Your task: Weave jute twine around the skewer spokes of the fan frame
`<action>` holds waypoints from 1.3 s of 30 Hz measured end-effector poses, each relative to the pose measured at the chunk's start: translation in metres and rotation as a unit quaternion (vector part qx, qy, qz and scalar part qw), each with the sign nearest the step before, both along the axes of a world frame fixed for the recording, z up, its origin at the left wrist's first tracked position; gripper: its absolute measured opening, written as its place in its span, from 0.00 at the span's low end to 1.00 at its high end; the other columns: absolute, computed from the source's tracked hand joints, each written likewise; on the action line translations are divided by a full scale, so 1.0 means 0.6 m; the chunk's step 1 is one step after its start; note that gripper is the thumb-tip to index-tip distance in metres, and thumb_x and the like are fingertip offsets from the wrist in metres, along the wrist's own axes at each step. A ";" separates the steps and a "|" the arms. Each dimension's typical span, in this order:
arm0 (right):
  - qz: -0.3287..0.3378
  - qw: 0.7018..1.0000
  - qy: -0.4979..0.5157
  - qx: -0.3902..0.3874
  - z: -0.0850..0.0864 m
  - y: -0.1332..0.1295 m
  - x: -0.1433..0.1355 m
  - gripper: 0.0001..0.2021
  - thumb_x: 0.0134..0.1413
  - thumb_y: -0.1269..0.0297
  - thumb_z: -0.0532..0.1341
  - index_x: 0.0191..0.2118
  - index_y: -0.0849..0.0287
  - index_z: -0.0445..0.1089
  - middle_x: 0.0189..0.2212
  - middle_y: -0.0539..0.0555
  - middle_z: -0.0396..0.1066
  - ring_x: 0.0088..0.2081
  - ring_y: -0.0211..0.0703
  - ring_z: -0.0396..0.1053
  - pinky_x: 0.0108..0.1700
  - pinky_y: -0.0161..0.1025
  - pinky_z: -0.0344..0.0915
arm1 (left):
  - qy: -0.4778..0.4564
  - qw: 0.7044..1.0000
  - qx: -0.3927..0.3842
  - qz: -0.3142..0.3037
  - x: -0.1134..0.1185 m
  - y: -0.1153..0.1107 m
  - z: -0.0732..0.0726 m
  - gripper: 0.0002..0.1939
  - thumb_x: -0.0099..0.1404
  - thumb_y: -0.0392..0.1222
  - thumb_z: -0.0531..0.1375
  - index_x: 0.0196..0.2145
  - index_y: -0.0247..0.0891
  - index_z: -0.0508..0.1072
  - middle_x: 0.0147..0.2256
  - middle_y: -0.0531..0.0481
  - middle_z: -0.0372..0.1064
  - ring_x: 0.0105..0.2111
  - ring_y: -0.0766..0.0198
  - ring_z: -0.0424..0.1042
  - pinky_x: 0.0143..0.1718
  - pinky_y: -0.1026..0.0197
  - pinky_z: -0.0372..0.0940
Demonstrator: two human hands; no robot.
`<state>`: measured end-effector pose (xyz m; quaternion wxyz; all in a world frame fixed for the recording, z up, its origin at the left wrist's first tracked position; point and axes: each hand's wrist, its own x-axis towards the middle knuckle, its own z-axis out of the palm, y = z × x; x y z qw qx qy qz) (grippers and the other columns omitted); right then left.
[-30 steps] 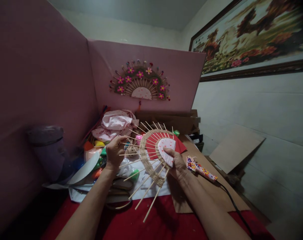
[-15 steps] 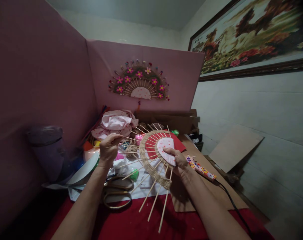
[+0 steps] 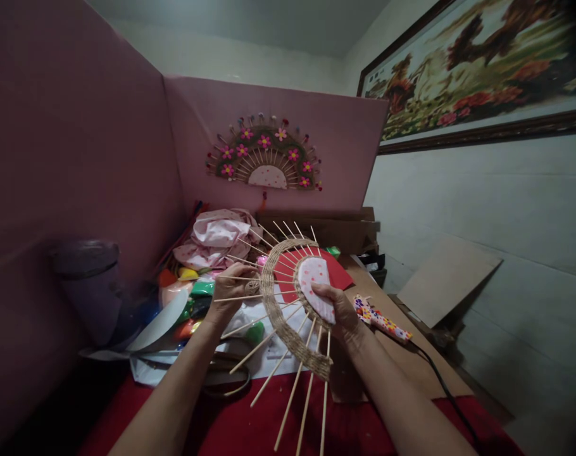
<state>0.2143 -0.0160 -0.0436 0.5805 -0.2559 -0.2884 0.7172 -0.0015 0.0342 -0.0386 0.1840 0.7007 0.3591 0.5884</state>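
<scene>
My right hand (image 3: pixel 340 310) grips a half-round fan by its white, red-spotted fabric centre (image 3: pixel 313 282), thumb on top. Thin wooden sticks fan out from this centre, with a curved band of woven twine (image 3: pixel 275 310) running across them. My left hand (image 3: pixel 233 291) is closed in a pinch among the sticks at the band's outer left edge. What its fingertips hold is too small to make out. A ball of twine (image 3: pixel 252 287) shows just beyond those fingertips. Scissors (image 3: pixel 226 373) lie below my left wrist, partly hidden by the forearm.
A finished flowered fan (image 3: pixel 264 155) hangs on the pink panel. Spotted cloth (image 3: pixel 221 231) and colourful bags (image 3: pixel 203 289) are heaped at the left. Red card (image 3: pixel 338 269) lies behind the held fan. A flower-patterned glue gun (image 3: pixel 381 320) with a cord rests on cardboard (image 3: pixel 425 361).
My left hand has moved right and slightly down, closer to the woven band. The fan has turned a little and its lower sticks point more steeply downward. My right hand keeps its grip.
</scene>
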 end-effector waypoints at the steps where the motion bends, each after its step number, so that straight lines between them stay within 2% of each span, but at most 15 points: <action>1: 0.004 1.000 0.000 0.004 -0.001 0.000 0.000 0.08 0.42 0.74 0.58 0.32 0.68 0.70 0.22 0.57 0.74 0.21 0.41 0.72 0.25 0.33 0.71 | 0.001 1.000 -0.012 -0.004 0.004 -0.001 -0.002 0.05 0.53 0.37 0.58 0.28 0.36 0.74 0.27 0.49 0.71 0.27 0.65 0.68 0.29 0.64 0.62; 8: 0.043 0.999 0.013 0.022 -0.005 0.001 0.004 0.08 0.43 0.73 0.58 0.33 0.68 0.70 0.22 0.57 0.74 0.22 0.41 0.72 0.26 0.33 0.70 | -0.023 0.999 -0.010 -0.038 0.013 0.001 -0.009 0.06 0.49 0.37 0.61 0.27 0.36 0.75 0.28 0.49 0.70 0.30 0.64 0.68 0.31 0.63 0.62; 11: 0.061 0.998 0.017 0.018 -0.004 0.000 0.004 0.08 0.43 0.73 0.57 0.32 0.69 0.70 0.22 0.57 0.74 0.23 0.41 0.72 0.26 0.33 0.70 | -0.081 0.994 -0.059 -0.031 0.010 0.003 -0.006 0.05 0.50 0.39 0.61 0.26 0.35 0.75 0.24 0.50 0.69 0.26 0.65 0.67 0.28 0.64 0.61; 14: 0.070 0.997 0.012 0.015 -0.002 -0.003 0.004 0.08 0.43 0.74 0.57 0.32 0.69 0.70 0.22 0.57 0.74 0.22 0.40 0.72 0.27 0.33 0.70 | -0.128 0.986 -0.098 -0.051 0.006 0.007 -0.004 0.08 0.50 0.43 0.62 0.25 0.34 0.74 0.23 0.50 0.70 0.24 0.66 0.67 0.26 0.65 0.61; 21: 0.079 0.997 -0.002 0.006 0.002 -0.006 0.005 0.09 0.45 0.75 0.54 0.33 0.69 0.69 0.23 0.58 0.75 0.23 0.41 0.72 0.29 0.34 0.71 | -0.168 0.983 -0.064 0.033 -0.015 0.025 -0.007 0.10 0.47 0.45 0.64 0.25 0.34 0.74 0.22 0.50 0.70 0.23 0.67 0.66 0.25 0.65 0.60; 27: 0.087 0.996 0.001 -0.021 0.007 -0.004 0.004 0.10 0.45 0.77 0.54 0.34 0.71 0.68 0.25 0.60 0.75 0.25 0.42 0.73 0.31 0.35 0.71 | -0.166 0.980 0.014 0.109 -0.031 0.030 -0.008 0.09 0.51 0.45 0.62 0.26 0.36 0.74 0.23 0.52 0.69 0.24 0.67 0.66 0.27 0.65 0.60; 31: 0.085 0.996 0.000 -0.019 0.006 -0.002 0.005 0.10 0.45 0.77 0.54 0.36 0.70 0.68 0.24 0.59 0.75 0.24 0.43 0.73 0.27 0.35 0.71 | -0.167 0.974 0.041 0.147 -0.034 0.028 -0.004 0.09 0.51 0.45 0.62 0.25 0.36 0.73 0.22 0.53 0.69 0.25 0.66 0.66 0.29 0.64 0.61; 34: 0.077 0.997 -0.006 -0.023 0.004 0.001 0.007 0.11 0.45 0.77 0.54 0.36 0.70 0.68 0.24 0.59 0.75 0.23 0.43 0.73 0.26 0.36 0.71 | -0.169 0.973 0.043 0.153 -0.036 0.023 0.001 0.08 0.51 0.44 0.62 0.25 0.36 0.73 0.22 0.53 0.68 0.25 0.67 0.66 0.29 0.65 0.62; 39: 0.090 0.995 -0.026 -0.031 0.002 0.003 0.011 0.10 0.44 0.77 0.55 0.35 0.71 0.68 0.22 0.59 0.74 0.22 0.44 0.73 0.27 0.37 0.71 | -0.220 0.969 0.017 0.114 -0.038 0.020 0.008 0.09 0.50 0.43 0.63 0.28 0.36 0.74 0.25 0.53 0.69 0.25 0.68 0.68 0.26 0.65 0.64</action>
